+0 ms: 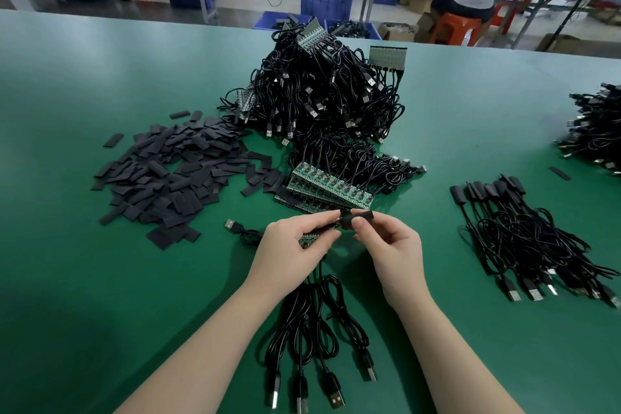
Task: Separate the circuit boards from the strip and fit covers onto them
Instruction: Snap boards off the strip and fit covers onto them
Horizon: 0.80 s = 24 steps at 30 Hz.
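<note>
One green desk [100, 279] carries everything, and the largest thing on it is a tangled heap of black USB cables [322, 94] toward the far edge at the middle, with strips of boards sticking out of its top. Left of that heap lies a wide scatter of flat black covers [168, 178]. Toward the right edge sits a bundle of finished cables [524, 239], their board ends already sheathed in black, and a further cable pile [594, 131] is cut off at the right edge itself. Just in front of the big heap, a stack of green circuit board strips [329, 190] rests tilted, wires running back from it. Near the front edge, four black cables [316, 339] hang from the hands and fan out on the desk, plugs toward the person.

The left hand [295, 245] holds a short strip of circuit boards [311, 239], fingers curled round it, just above the desk. The right hand [393, 245] pinches a black cover [361, 216] between thumb and fingers, that grip clamped on the cover at the end of the strip; whether the cover is already over a board cannot be told. One loose USB plug [231, 224] lies just left of the left hand.
</note>
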Motion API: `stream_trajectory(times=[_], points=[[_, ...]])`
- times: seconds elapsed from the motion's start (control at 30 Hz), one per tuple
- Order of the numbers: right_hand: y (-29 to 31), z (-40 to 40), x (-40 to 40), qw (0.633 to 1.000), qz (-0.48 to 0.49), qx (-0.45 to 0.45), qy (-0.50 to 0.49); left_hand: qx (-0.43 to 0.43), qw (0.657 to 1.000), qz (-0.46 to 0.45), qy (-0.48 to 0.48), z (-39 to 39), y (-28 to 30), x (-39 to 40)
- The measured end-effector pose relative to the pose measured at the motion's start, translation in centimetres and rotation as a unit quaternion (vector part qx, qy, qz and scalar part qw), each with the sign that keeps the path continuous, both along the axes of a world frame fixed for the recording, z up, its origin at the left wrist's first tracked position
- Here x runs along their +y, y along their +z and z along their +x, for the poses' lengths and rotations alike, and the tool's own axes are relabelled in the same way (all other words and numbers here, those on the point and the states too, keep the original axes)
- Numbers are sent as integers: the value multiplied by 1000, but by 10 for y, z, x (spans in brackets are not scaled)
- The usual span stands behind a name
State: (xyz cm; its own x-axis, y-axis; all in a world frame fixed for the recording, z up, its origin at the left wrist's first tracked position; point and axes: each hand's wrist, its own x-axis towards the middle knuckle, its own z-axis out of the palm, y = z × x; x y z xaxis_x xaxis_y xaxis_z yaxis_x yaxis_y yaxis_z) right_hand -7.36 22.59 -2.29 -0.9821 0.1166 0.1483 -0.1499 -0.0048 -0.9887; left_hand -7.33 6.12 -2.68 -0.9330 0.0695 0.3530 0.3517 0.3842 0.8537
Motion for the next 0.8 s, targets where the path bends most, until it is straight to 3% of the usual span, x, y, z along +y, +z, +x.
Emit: stream_trajectory(times=[0.27, 0.8], points=[[0, 1, -3, 1000, 8, -6, 25, 59, 997, -44, 39, 3, 1, 0], [-1, 2, -2, 1000, -4, 6, 31, 83, 993, -13, 79, 7, -1, 10]])
